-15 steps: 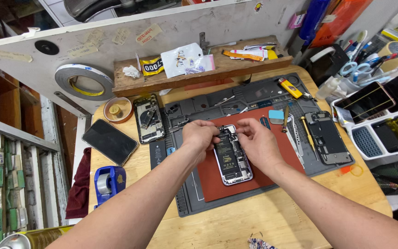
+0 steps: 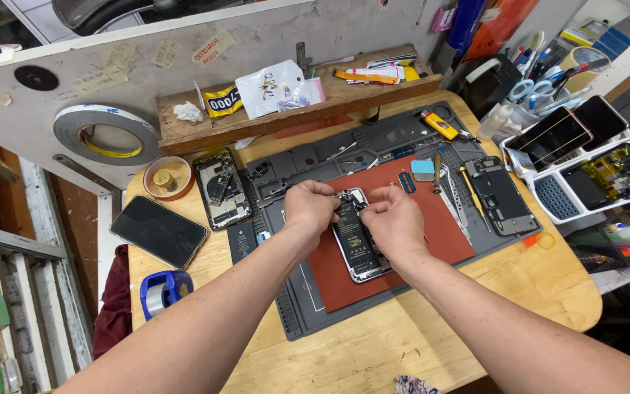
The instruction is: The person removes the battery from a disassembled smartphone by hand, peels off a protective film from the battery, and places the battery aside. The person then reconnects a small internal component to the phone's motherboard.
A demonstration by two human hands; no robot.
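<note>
Rust-red mat (image 2: 446, 241) lay under the fragile, light opened phone (image 2: 357, 241), its far end pinched by left hand (image 2: 309, 210) and right hand (image 2: 397, 222), fingers closed.

We see an opened phone (image 2: 359, 241) lying face down, its back cover off, on a red mat (image 2: 446, 237) atop a grey work mat (image 2: 297, 306). Its black battery and small metal parts are exposed. It lies lengthwise, slightly tilted, with its upper end under our fingertips.
</note>
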